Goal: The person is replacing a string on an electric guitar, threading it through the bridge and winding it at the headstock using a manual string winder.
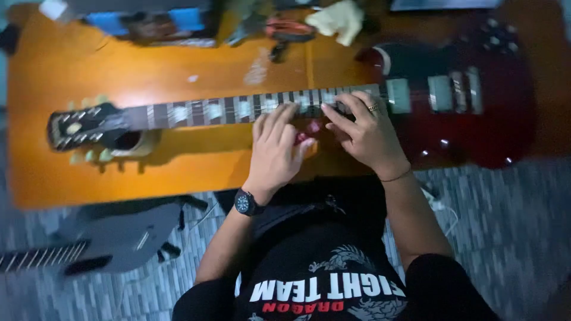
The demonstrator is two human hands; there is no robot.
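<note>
Both hands lie palm-down side by side, left (275,148) and right (364,134), fingers extended forward.

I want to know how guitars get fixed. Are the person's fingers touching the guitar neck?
Touching. The head view shows both the left hand and right hand with fingertips resting on the guitar neck.

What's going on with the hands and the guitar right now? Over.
Left hand and right hand both flat on the guitar neck, holding nothing. Dark red guitar lying across the orange table. Small red thing between the hands, too blurred to tell.

Dim, motion-blurred, dark at edges
</note>
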